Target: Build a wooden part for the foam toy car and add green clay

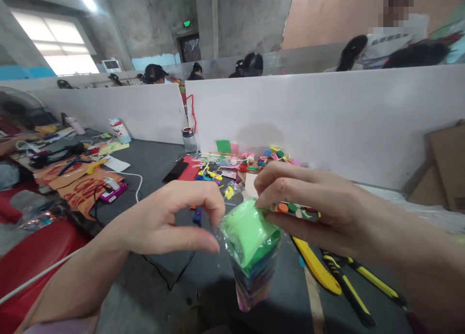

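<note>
A clear plastic packet (pixel 250 237) holds a tall stack of coloured pieces, bright green on top, with darker and pink layers below. It stands upright near the table's front edge. My right hand (pixel 308 203) pinches the packet's upper right edge between thumb and fingers. On the other side, my left hand (pixel 181 218) is close to the packet's left edge, its thumb and fingers apart in a C shape with nothing between them.
Yellow cutter (pixel 317 268) and black-yellow pliers (pixel 348 285) lie right of the packet. Behind are colourful small pieces (pixel 243 167), a phone (pixel 176 171) and a bottle (pixel 189 141) by a white partition (pixel 308 116). A red stool (pixel 39 261) is at left.
</note>
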`<state>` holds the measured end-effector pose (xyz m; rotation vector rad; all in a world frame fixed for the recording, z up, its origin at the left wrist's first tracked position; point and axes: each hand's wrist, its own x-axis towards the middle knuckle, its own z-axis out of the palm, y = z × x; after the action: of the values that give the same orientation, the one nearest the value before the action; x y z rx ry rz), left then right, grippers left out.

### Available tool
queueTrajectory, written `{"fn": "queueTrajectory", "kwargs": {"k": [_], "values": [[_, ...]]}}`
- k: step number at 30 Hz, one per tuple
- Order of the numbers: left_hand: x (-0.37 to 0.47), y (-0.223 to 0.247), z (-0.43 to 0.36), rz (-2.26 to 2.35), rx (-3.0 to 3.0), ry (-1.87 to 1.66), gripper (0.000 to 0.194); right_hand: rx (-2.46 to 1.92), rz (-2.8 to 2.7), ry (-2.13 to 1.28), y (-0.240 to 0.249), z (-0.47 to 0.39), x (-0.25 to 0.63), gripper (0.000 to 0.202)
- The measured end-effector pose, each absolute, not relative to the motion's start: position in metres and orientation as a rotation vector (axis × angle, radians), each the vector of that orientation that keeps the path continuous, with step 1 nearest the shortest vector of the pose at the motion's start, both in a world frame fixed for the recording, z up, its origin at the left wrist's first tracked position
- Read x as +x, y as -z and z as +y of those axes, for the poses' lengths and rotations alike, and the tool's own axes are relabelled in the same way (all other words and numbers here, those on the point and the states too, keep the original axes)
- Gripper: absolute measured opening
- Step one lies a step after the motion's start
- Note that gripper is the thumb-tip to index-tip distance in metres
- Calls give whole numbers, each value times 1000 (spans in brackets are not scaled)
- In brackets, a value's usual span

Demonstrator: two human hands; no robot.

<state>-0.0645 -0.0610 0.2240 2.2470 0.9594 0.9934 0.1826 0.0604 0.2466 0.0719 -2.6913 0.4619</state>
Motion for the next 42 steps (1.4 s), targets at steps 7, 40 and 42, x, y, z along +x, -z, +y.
{"fn": "queueTrajectory", "kwargs": {"k": [7,40,42], "values": [[-52,-226,-68,1208,2389,-935,12,25,-2780,-377,-255,56,187,15],[-28,-169,-44,875,2247,-1796,5,159,-2694,-406,-259,45,168,13],[-28,-170,-43,860,2226,-1832,5,159,-2768,-444,-266,43,164,12]]}}
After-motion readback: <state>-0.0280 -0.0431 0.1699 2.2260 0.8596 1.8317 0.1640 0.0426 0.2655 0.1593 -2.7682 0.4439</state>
